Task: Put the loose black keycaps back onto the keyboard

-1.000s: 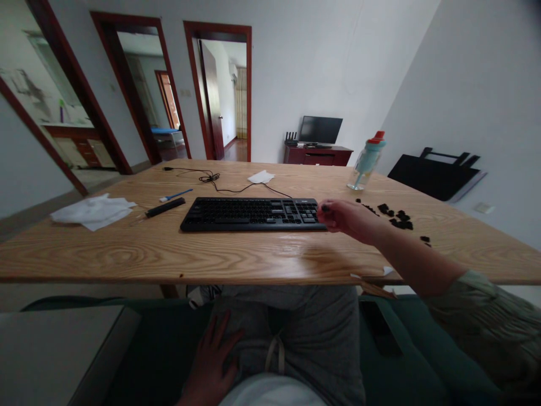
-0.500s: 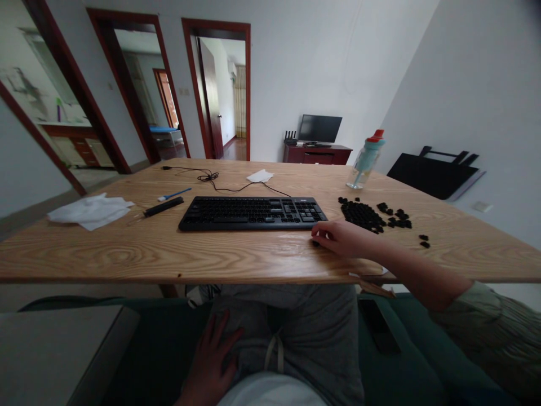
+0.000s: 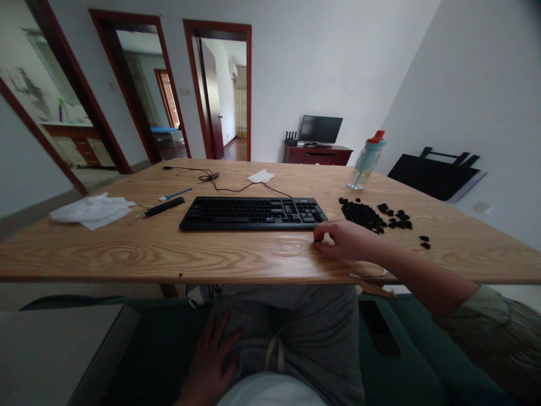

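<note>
My right hand [image 3: 344,239] pinches a small black keycap [image 3: 316,242] between thumb and fingertips, just above or at the tabletop, in front of the keyboard's right end. The black keyboard [image 3: 253,213] lies flat in the middle of the table; several of its keys look lighter, on the right side. Right of it, beyond my right wrist, is a cluster of loose black keycaps [image 3: 361,215], with a few more scattered farther right. My left hand [image 3: 215,355] rests on my thigh with its fingers spread and holds nothing.
The wooden table [image 3: 127,256] also bears white tissues [image 3: 93,210], a blue-handled brush [image 3: 175,194], a black stick-like tool [image 3: 164,207], the coiled cable [image 3: 209,176], a folded white paper [image 3: 261,176] and a bottle [image 3: 366,160]. A phone [image 3: 378,327] lies on the green seat.
My right hand has shifted very slightly right, and its pinch with the keycap shows more clearly. My left hand stays on the thigh.
</note>
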{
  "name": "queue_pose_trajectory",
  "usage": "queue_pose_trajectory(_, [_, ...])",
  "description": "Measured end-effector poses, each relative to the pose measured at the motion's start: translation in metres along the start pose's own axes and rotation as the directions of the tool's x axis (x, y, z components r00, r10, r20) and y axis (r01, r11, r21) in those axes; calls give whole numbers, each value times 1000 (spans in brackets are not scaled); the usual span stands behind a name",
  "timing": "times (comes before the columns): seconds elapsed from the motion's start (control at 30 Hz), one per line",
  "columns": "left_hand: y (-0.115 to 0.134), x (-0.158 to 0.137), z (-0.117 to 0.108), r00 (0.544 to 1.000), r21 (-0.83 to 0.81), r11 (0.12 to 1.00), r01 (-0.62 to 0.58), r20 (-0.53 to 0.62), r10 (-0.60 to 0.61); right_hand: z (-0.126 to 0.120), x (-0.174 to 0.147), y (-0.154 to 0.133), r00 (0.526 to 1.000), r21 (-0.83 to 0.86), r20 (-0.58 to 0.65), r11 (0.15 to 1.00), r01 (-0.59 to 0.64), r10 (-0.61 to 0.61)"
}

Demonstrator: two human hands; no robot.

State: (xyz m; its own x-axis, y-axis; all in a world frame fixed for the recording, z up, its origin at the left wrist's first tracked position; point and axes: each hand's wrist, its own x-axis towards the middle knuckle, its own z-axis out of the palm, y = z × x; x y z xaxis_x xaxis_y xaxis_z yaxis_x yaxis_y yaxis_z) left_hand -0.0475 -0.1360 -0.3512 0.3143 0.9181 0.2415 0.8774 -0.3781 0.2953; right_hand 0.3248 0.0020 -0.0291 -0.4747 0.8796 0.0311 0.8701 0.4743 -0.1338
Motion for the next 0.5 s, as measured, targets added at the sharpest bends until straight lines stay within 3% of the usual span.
queue_pose_trajectory(0.37, [5,2,-7,1000,-2,1000,18,22,-17,-1,10,8,995,94,7,991,95,-96])
queue_pose_trajectory(0.5, [6,3,-8,999,-7,1000,19,32,-19,-12,32,30,991,148,-110,985,87,-71])
